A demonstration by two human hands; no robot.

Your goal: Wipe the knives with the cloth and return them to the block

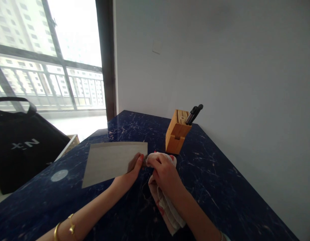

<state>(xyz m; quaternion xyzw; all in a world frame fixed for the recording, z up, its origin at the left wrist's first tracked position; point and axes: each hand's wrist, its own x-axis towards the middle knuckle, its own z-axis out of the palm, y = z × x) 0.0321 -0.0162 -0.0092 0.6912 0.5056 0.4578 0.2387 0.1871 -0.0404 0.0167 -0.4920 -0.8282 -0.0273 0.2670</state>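
A cleaver with a broad, shiny rectangular blade [112, 159] is held up over the tabletop, its blade pointing left. My left hand [133, 170] is closed on it at the blade's right end, the thumb mirrored in the metal. Just to the right, my right hand [165, 169] grips a pale cloth [170, 212] with red marks, bunched at the fingers and hanging down below. The cloth is close against the handle end, which is mostly hidden; whether it wraps the handle I cannot tell.
A wooden knife block [175, 132] holding black-handled tools [194, 114] stands beyond my right hand on the dark blue marbled table [215, 187]. A round, pale disc-like patch [59, 175] shows on the left. A black bag [24, 144] is beside the table, by the window. A wall borders the right side.
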